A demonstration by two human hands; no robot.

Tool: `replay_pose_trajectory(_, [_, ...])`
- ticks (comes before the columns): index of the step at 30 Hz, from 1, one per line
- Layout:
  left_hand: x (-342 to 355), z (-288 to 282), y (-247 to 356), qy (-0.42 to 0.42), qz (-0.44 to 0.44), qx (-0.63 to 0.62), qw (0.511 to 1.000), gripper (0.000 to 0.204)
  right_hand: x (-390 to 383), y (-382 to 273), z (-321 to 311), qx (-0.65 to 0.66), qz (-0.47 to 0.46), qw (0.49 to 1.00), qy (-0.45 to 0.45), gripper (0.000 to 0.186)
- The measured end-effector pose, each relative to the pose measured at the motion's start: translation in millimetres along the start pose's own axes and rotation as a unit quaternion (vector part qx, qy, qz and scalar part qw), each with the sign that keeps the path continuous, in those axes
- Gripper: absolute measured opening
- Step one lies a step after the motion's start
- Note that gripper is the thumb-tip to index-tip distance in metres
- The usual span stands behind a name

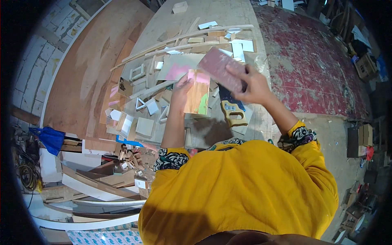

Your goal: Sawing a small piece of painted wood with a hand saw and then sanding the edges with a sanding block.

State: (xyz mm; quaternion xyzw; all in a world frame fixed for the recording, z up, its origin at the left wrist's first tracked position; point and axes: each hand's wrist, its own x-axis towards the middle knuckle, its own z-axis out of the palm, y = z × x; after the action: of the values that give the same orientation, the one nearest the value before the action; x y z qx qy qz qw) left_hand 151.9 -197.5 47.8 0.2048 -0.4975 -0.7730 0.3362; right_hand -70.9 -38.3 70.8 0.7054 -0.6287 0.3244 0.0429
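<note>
My left hand [182, 90] is closed on the left edge of a small wooden board [197, 96], which has pink paint along its top and a green patch at lower right. A dusty reddish-brown sanding block [221, 68], flat and rectangular, is gripped in my right hand [253, 85]. It is tilted, and its lower left side comes close to the board's upper right corner; whether they touch I cannot tell. Below my right hand lies a handsaw [234, 114] with a yellow handle. Behind the board rests a pale panel [173, 67] with pink paint on it.
Wood offcuts and small frames [138, 72] cover the worktable [228, 12]. Long thin strips [179, 38] lie across its far part. A large brown sheet [94, 61] stands at the left, above a scrap pile [110, 179]. Red, worn flooring [306, 61] stretches away on the right.
</note>
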Motion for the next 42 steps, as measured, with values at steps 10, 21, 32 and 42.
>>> replay_pose_trajectory(10, [11,5,14,0.055,0.088,0.155,0.982,0.041,-16,-4,10,0.035,-0.047,0.998,0.005,0.073])
replay_pose_trajectory(21, [19,-2,16,0.036,0.063,0.104,0.992,0.040,-19,-16,18,0.056,-0.122,0.991,-0.025,0.076])
replay_pose_trajectory(32, [20,-6,12,0.055,0.045,0.055,0.996,0.035,-19,-33,21,0.075,-0.127,0.989,-0.026,0.078])
replay_pose_trajectory(42, [2,21,1,-0.136,-0.016,-0.254,0.958,0.041,-4,-28,23,0.110,-0.070,0.992,0.004,0.079])
